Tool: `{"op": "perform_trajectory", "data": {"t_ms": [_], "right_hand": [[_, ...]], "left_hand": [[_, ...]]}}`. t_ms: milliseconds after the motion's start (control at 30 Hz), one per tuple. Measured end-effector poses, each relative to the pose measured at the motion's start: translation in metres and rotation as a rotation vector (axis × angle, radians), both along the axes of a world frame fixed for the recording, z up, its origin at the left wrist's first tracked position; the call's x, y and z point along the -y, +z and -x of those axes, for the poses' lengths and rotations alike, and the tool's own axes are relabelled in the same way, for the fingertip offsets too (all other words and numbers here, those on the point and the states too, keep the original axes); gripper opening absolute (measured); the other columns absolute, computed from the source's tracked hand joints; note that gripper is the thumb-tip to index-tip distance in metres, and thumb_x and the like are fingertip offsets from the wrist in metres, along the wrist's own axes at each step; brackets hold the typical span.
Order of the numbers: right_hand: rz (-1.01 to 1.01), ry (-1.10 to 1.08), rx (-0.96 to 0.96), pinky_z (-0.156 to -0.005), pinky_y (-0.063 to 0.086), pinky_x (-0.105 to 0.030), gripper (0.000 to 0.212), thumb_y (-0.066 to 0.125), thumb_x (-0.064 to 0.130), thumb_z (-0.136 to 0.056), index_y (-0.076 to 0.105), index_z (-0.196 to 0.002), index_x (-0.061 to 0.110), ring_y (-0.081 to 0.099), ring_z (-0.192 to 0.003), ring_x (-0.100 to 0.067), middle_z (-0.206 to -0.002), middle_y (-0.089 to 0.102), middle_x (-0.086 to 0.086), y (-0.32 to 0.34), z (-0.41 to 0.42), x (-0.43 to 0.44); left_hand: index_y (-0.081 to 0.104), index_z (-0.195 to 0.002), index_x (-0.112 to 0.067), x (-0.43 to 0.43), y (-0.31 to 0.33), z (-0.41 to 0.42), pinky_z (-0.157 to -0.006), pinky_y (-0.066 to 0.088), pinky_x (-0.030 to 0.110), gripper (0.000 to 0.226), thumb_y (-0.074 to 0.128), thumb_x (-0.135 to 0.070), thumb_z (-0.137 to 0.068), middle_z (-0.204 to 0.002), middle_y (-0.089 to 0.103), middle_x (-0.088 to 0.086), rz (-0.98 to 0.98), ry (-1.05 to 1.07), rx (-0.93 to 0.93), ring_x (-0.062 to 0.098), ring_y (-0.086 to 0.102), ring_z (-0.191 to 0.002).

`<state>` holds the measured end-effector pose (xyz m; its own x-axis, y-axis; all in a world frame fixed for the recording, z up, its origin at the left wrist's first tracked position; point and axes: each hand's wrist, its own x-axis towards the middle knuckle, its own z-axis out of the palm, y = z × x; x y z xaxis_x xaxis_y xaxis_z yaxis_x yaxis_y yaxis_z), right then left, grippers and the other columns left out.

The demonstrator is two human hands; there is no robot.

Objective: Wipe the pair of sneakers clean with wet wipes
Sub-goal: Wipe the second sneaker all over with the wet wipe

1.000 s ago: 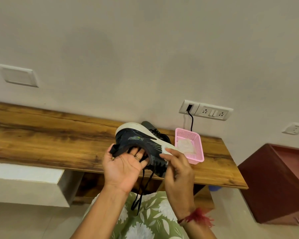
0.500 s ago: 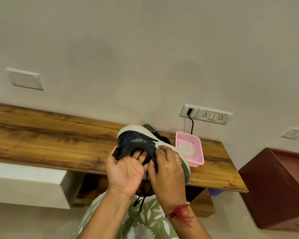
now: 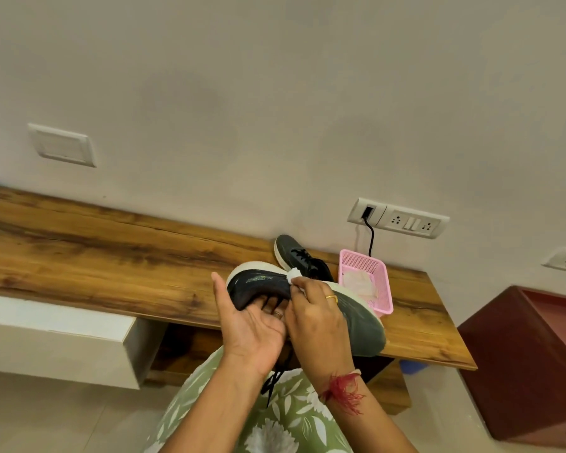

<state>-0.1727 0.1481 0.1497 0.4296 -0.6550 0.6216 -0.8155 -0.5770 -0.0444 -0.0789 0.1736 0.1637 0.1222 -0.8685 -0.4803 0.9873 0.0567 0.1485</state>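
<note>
- The left hand (image 3: 252, 325) is cradling the dark sneaker (image 3: 275, 286) from below, fingers curled up around its upper, tipping it sideways so the side panel and white sole edge are facing the person, probably to keep the surface steady under rubbing.
- The right hand (image 3: 317, 318) is pinching a bunched wet wipe (image 3: 294, 274) against the sneaker's side near the sole line, fingers closed narrowly on it.
- The second sneaker (image 3: 303, 258) is sitting upright on the wooden shelf (image 3: 111, 256), close to the wall, just behind the held one.
- The pink basket (image 3: 378, 289), holding more wipes, is waiting just beside the right hand, within easy reach.
- The sneaker's toe is hanging over the shelf's front edge, above the lap; leftward, the shelf is offering plenty of open room.
</note>
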Motion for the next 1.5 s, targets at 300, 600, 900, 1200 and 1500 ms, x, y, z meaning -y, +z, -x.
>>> {"op": "perform_trajectory", "data": {"t_ms": [300,600,900,1200,1500], "right_hand": [[-0.174,0.195,0.145,-0.084,0.047,-0.017,0.031,0.056,0.034,-0.087,0.067,-0.107,0.013,0.053,-0.105,-0.009,-0.111,0.060,0.002,0.003,0.011,-0.004],[-0.354,-0.175,1.128,-0.080,0.052,-0.014,0.055,0.059,0.000,-0.088,0.045,-0.134,0.026,0.060,-0.101,-0.009,-0.115,0.060,-0.002,0.008,0.074,0.036],[-0.347,-0.298,1.092,-0.069,0.041,0.003,0.025,0.067,0.009,-0.084,0.068,-0.108,0.012,0.059,-0.104,-0.022,-0.110,0.067,-0.010,-0.014,0.070,0.056],[-0.338,-0.351,1.075,-0.083,0.044,-0.015,0.026,0.058,0.002,-0.089,0.066,-0.113,0.008,0.058,-0.101,-0.016,-0.113,0.066,-0.011,-0.016,0.055,0.055],[-0.240,-0.296,0.900,-0.089,0.051,-0.037,0.025,0.056,0.003,-0.090,0.067,-0.113,0.008,0.060,-0.100,-0.021,-0.109,0.067,-0.009,0.004,0.047,0.053]], "left_hand": [[0.047,-0.133,-0.003,0.003,-0.019,-0.014,-0.079,0.045,0.039,0.066,0.033,-0.055,-0.095,-0.113,0.062,0.021,0.000,0.022,-0.061,0.030,0.058,-0.103],[0.051,-0.133,-0.010,0.001,-0.030,-0.021,-0.094,0.040,0.057,0.063,0.033,-0.055,-0.094,-0.127,0.061,0.020,0.176,0.106,-0.126,0.036,0.054,-0.121],[0.051,-0.137,-0.017,-0.002,-0.022,-0.008,-0.090,0.048,0.058,0.082,0.066,-0.050,-0.063,-0.131,0.059,0.016,0.272,0.064,-0.014,0.034,0.059,-0.118],[0.051,-0.135,-0.018,-0.004,-0.013,0.000,-0.088,0.050,0.053,0.068,0.051,-0.050,-0.076,-0.126,0.063,0.014,0.290,0.074,0.005,0.032,0.063,-0.111],[0.052,-0.135,-0.018,-0.005,-0.013,-0.007,-0.094,0.042,0.057,0.069,0.051,-0.051,-0.074,-0.128,0.062,0.015,0.313,0.073,0.013,0.033,0.059,-0.116]]}}
